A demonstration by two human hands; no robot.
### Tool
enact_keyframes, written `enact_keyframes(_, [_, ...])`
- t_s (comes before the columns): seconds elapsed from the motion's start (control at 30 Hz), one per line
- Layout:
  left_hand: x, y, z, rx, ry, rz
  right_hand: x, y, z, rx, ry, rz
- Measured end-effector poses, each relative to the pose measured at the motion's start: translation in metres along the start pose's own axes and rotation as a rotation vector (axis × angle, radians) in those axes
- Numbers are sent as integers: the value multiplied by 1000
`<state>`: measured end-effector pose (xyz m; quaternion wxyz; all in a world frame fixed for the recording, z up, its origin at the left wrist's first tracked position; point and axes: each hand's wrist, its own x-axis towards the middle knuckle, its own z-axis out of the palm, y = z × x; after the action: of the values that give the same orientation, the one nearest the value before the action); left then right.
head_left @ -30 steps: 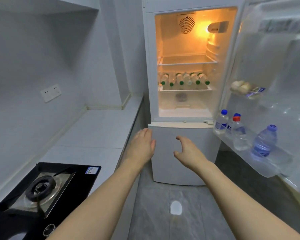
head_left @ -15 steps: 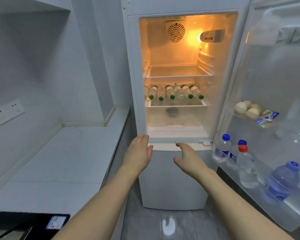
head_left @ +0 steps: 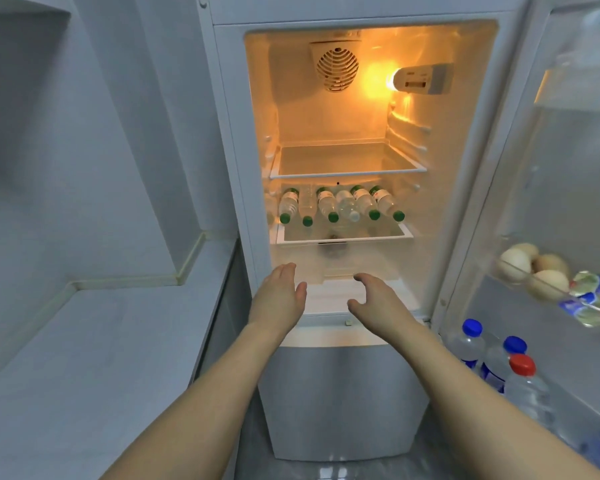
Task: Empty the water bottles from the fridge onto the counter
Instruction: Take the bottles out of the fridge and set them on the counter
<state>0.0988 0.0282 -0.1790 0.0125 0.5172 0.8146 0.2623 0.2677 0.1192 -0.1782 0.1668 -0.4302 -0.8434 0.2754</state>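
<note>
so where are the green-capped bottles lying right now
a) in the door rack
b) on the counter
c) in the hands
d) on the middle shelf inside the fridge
d: the green-capped bottles lie on their sides in a row on the middle shelf, caps facing out, with both hands below them holding nothing.

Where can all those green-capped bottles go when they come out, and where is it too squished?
The pale grey counter left of the white fridge shows bare surface from the wall corner to its front edge. The upper glass shelf is bare too. It is crowded on the lower shelf, where the green-capped bottles lie side by side, and on the door rack by the blue-capped bottles.
</note>
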Motion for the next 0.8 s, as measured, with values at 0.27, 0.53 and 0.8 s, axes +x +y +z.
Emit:
enact_keyframes(0.27, [76, -12, 26, -30, -35, -37, 92, 10, 15, 36, -11, 29])
enact_keyframes(0.53, [183, -20, 44, -79, -14, -117, 206, 13, 6, 148, 145, 82])
enact_keyframes(0.8, [274, -14, 81, -62, -30, -160, 296, 34, 14, 174, 158, 160])
